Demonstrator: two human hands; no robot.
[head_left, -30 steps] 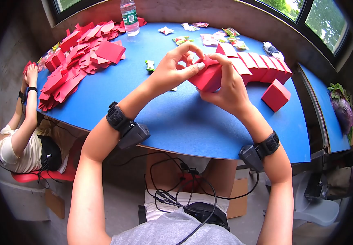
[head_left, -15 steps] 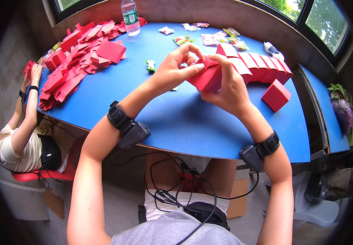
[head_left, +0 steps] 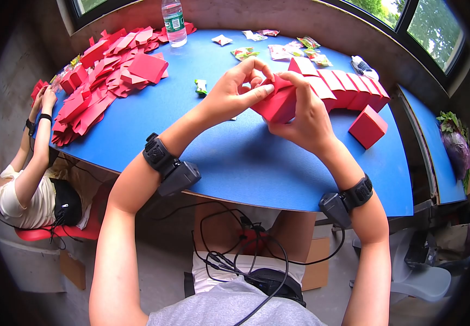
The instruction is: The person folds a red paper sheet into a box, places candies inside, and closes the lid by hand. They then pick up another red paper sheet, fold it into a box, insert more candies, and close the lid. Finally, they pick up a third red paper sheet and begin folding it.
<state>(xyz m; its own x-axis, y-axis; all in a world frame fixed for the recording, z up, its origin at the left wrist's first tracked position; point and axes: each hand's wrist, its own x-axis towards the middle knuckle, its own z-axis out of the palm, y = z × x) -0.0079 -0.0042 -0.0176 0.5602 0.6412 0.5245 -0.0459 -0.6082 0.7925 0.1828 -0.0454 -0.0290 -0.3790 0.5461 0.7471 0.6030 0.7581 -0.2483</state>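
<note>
Between my hands, above the blue table (head_left: 235, 157), is a red paper box (head_left: 279, 105), tilted. My left hand (head_left: 241, 87) pinches its upper left edge with thumb and fingertips. Around its right side my right hand (head_left: 306, 111) is closed, the index finger over the top and the thumb underneath. The box's inside and far face are hidden from me. Just beyond my right hand stands a row of red boxes (head_left: 349, 89), side by side. A single red box (head_left: 368, 127) sits apart, right of my right hand.
Flat red paper pieces (head_left: 101, 81) lie heaped on the table's left. A water bottle (head_left: 174, 24) stands at the back, with several small wrapped packets (head_left: 292, 51) to its right. One green packet (head_left: 201, 86) lies near my left hand. A co-worker (head_left: 28, 185) sits at the left.
The red box and my hands have barely shifted; my grip on it looks the same. At the left, the co-worker's hands have moved slightly by the red pile.
</note>
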